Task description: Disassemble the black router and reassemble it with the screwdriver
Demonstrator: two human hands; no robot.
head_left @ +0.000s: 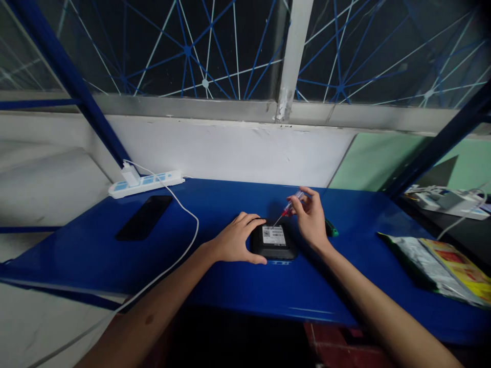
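A small black box-shaped device (274, 251) lies on the blue table, its white printed label (274, 236) facing up. My left hand (240, 239) grips the device from its left side, thumb at the near edge and fingers at the far edge. In my right hand (310, 217) is a screwdriver (288, 205) with a clear and red handle, held between thumb and fingers. Its thin shaft slants down to the left, and the tip meets the upper part of the label. Whether a screw sits under the tip is too small to tell.
A black phone (144, 219) lies at the left, near a white power strip (149, 183) with a plugged-in charger. The charger's white cable (195, 225) loops across the table. A green-ended tool (331, 228) lies beyond my right wrist; a shiny packet (441, 266) rests at the right.
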